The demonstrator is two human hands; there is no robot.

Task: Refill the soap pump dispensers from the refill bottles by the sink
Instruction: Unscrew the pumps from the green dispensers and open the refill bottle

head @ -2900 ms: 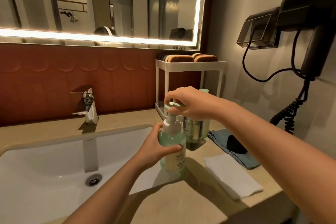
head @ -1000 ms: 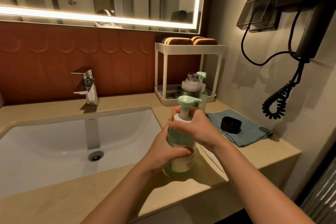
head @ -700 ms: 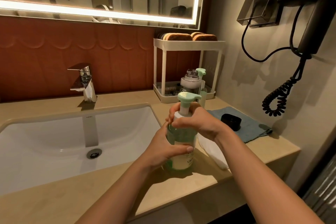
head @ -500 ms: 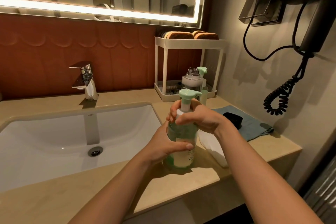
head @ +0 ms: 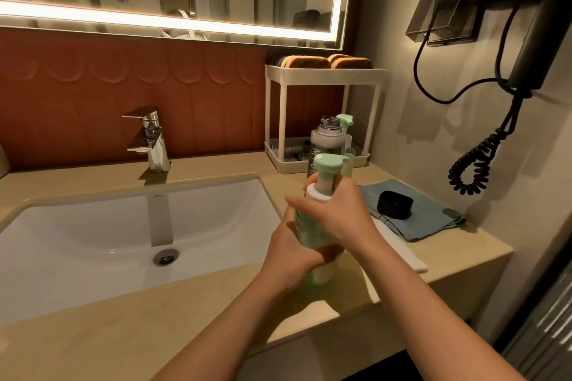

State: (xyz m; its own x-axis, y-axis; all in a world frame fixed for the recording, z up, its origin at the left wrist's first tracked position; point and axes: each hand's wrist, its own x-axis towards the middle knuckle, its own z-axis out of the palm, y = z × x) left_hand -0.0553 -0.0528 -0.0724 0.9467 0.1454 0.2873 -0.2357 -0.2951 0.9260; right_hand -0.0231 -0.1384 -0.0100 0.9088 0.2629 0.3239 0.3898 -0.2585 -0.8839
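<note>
At the desk [head: 216, 312] | left hand [head: 291, 252] grips green dispenser [head: 305, 232], right hand [head: 340, 213] wraps its pump collar [head: 315, 194] | refill bottle [head: 326, 138] stands uncapped behind | second dispenser [head: 345, 119] apparently awaits refilling

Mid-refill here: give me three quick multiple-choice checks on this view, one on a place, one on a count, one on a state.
1. Where does the black cap lie?
A) on the blue cloth
B) in the sink
C) on the rack's top shelf

2. How many green pump heads show?
A) one
B) two
C) three

3. The refill bottle is:
A) capped
B) upright with its neck open
C) lying on its side

Answers:
1 A: the cap sits on the cloth, right of the bottles.
2 B: one is on the dispenser gripped by the left hand and right hand, one on the second dispenser behind the refill bottle.
3 B: its threaded neck stands bare.
</note>
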